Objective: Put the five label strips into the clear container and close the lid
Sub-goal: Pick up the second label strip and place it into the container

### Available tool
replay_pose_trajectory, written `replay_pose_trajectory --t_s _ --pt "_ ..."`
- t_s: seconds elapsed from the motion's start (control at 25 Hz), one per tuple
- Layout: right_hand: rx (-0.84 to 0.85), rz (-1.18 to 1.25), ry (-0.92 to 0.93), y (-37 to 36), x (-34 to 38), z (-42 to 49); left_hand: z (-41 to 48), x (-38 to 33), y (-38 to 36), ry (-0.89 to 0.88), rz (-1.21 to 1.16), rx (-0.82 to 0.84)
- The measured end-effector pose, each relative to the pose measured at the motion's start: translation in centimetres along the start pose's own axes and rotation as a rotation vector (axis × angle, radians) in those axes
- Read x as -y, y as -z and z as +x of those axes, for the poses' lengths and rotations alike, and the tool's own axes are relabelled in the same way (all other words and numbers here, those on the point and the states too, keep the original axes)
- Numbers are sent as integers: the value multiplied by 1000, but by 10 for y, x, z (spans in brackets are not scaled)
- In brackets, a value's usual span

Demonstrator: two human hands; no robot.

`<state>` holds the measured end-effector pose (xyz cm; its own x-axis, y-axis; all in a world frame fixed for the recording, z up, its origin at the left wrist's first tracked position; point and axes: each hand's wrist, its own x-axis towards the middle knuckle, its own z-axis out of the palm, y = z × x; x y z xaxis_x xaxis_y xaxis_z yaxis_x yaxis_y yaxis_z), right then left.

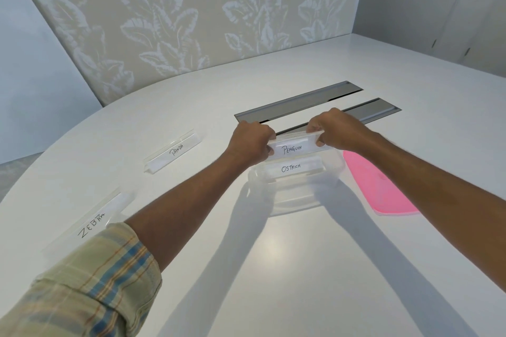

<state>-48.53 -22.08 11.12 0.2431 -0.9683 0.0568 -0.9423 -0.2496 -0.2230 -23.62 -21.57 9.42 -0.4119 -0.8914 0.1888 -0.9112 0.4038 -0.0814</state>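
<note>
A: Plaid sleeve [90, 279] sits closest, rolled at the left forearm, bottom-left corner. What's past it?

B: ZEBRA strip [91, 224] lies on the tabletop [273, 268] just beside that sleeve, far left. PANDA strip [175, 151] is further back, well apart from it, also flat on the tabletop.

A: And the hands?

B: Both are on the PENGUIN strip [294, 147]. Left hand [252, 142] has its grip closed round the strip's left end, right hand [335, 130] closed round the right end. Strip is level, text facing the camera, held over the back part of the clear container [301, 194].

A: Touching the container?

B: Can't tell; the walls are clear and hard to trace there.

A: Anything inside already?

B: OSTRICH strip [293, 167], lying inside the container, just below the PENGUIN one in view.

A: Lid?

B: Pink lid [377, 186] lies flat on the tabletop, right side, beside the container, partly under the right forearm in view. Container is open.

A: Background?

B: Two grey slot covers [301, 101] set into the tabletop behind the hands; leaf-pattern panel [178, 22] behind the tabletop.

A: Fifth strip?

B: Only four names readable from here.
</note>
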Motion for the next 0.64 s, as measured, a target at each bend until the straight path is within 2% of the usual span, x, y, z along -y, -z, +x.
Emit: replay_pose_trajectory --t_s 0.32,0.64 --pt "82 -164 57 -35 -6 15 13 -5 -30 -7 88 160" --pt "105 -233 97 -65 -9 22 20 -6 -53 -15 175 235"
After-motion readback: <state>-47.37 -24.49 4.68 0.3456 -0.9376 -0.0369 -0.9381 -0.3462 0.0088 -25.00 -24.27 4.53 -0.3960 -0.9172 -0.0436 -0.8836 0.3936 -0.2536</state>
